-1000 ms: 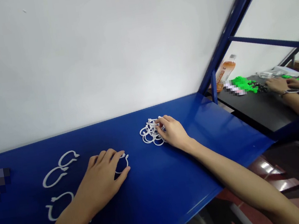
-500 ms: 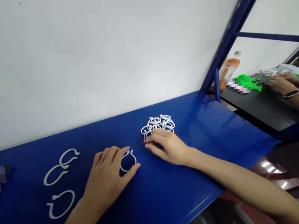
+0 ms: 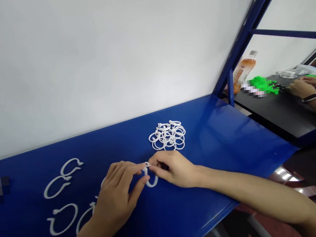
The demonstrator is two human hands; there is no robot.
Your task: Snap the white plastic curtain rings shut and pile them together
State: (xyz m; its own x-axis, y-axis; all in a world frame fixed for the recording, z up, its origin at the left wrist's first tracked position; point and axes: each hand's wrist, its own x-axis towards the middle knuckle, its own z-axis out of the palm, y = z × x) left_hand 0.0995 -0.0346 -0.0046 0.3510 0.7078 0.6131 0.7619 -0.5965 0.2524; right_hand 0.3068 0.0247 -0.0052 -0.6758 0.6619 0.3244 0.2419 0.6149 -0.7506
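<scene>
A white plastic ring clip [image 3: 152, 181] is held between both hands over the blue table. My left hand [image 3: 117, 190] pinches its left end with thumb and fingertips. My right hand [image 3: 179, 167] grips the right end, fingertips meeting the left ones near the clasp. Left of my left hand lie open white ring clips [image 3: 64, 230], their ends apart. Another open clip [image 3: 82, 221] is partly covered by my left wrist, and a sliver of one more shows behind the knuckles. Just beyond my right hand is a pile of white rings [image 3: 166, 136].
The blue table [image 3: 201, 128] runs along a pale wall, with a blue metal frame [image 3: 227, 66] at its right end. Past it, a co-worker's hands [image 3: 304, 86] work at a dark table with bright green pieces [image 3: 262, 84] and a drink bottle [image 3: 244, 72].
My right hand has drawn back from the pile towards my left hand, and both now grip one ring clip. The left hand has shifted slightly; more open clips show beside its wrist.
</scene>
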